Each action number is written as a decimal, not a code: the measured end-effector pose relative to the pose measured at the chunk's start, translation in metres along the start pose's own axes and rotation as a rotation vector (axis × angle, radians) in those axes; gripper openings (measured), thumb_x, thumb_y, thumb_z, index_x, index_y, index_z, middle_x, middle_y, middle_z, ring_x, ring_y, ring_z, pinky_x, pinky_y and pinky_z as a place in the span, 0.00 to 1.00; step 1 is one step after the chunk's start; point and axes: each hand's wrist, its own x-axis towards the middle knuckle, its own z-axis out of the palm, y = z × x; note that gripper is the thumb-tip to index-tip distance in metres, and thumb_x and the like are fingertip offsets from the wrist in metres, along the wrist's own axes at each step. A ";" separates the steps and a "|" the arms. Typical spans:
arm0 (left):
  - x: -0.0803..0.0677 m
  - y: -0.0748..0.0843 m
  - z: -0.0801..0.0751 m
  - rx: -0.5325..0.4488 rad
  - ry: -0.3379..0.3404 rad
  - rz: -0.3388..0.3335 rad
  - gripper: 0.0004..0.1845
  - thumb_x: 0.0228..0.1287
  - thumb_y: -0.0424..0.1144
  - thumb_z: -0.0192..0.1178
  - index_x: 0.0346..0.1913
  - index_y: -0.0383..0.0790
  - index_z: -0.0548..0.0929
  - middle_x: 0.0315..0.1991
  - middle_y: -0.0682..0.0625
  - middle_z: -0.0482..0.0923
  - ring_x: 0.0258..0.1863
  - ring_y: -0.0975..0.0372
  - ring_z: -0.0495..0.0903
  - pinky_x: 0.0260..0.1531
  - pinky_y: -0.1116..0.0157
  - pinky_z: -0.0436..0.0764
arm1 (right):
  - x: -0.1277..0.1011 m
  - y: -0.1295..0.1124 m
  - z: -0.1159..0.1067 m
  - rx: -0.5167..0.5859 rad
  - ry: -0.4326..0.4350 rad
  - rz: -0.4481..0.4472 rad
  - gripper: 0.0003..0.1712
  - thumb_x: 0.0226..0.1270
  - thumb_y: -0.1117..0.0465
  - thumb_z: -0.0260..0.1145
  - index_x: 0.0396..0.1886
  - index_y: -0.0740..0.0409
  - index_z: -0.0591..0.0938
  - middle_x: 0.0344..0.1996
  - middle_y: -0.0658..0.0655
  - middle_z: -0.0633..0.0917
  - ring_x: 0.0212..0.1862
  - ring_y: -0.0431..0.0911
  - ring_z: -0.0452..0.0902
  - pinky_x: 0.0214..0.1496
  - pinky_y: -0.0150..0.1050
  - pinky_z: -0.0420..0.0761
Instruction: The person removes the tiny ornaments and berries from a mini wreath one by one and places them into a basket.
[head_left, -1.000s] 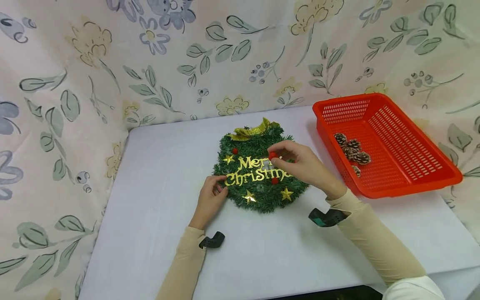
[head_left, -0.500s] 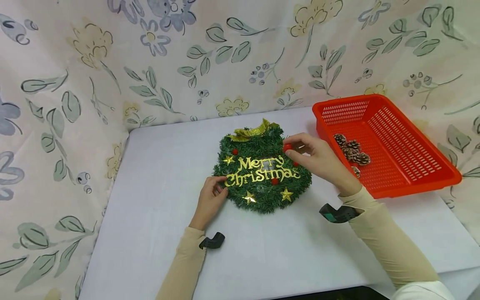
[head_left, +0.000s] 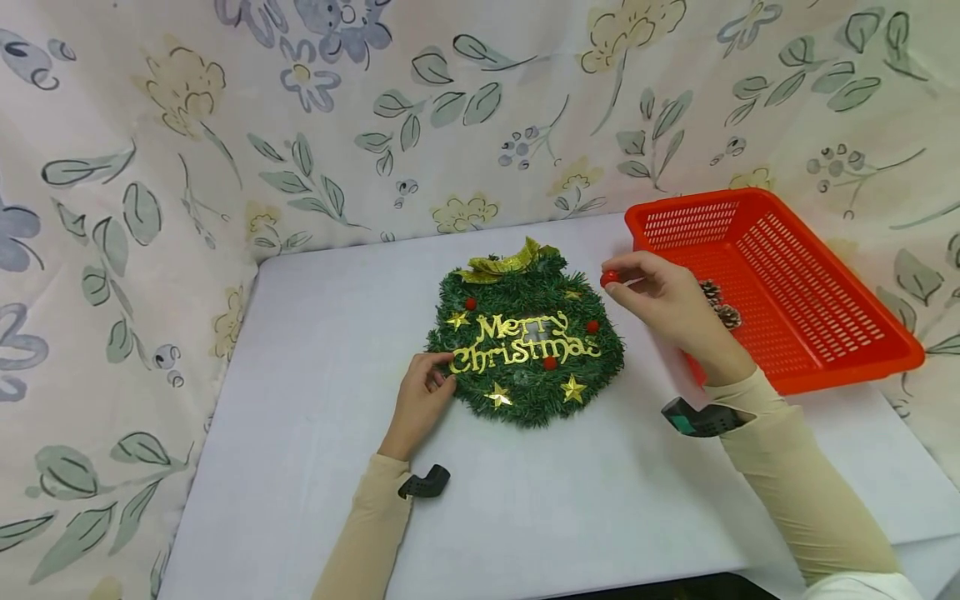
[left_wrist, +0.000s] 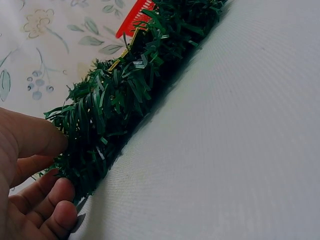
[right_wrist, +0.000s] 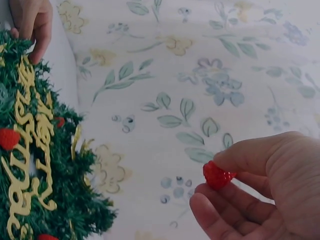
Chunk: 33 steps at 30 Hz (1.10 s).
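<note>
A green tinsel wreath [head_left: 517,292] lies on the white table, decorated with gold stars, red berries and gold "Merry Christmas" lettering [head_left: 525,342]. My left hand [head_left: 426,396] holds the wreath's left edge between thumb and fingers, as the left wrist view also shows. To the right of the wreath, my right hand [head_left: 671,308] is raised and pinches a red raspberry-like berry [right_wrist: 216,175] between thumb and fingers. One gold star [head_left: 573,389] sits low on the wreath's right side, and a gold bow [head_left: 498,265] tops it.
At the right stands a red plastic basket [head_left: 847,275] with several pine cones [head_left: 727,316] in it, partly hidden behind my right hand. A floral cloth [head_left: 420,125] hangs behind and left of the table.
My right hand, pinching the berry, has moved right from over the lettering to beside the wreath, uncovering a berry and a star there. My left hand stays put.
</note>
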 end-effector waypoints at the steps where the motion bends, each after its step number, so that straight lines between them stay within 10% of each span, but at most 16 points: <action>1: 0.000 0.000 0.000 -0.001 0.000 -0.001 0.18 0.71 0.32 0.61 0.62 0.43 0.80 0.49 0.44 0.73 0.30 0.61 0.68 0.31 0.69 0.68 | 0.000 0.001 -0.002 -0.006 0.007 0.015 0.15 0.72 0.61 0.67 0.56 0.56 0.83 0.47 0.54 0.87 0.44 0.32 0.81 0.45 0.22 0.79; 11: 0.000 0.001 0.000 -0.004 0.001 0.000 0.18 0.71 0.32 0.60 0.62 0.43 0.80 0.50 0.45 0.73 0.31 0.60 0.68 0.31 0.69 0.68 | -0.001 0.013 -0.022 -0.009 0.060 0.062 0.17 0.72 0.54 0.68 0.57 0.51 0.83 0.45 0.37 0.84 0.43 0.35 0.80 0.44 0.21 0.78; 33: 0.001 -0.001 0.000 -0.014 -0.005 0.001 0.18 0.71 0.31 0.60 0.62 0.42 0.80 0.49 0.44 0.73 0.31 0.62 0.68 0.31 0.69 0.69 | -0.012 0.034 -0.065 -0.087 0.173 0.218 0.21 0.73 0.50 0.65 0.63 0.45 0.81 0.45 0.36 0.81 0.44 0.36 0.77 0.40 0.21 0.77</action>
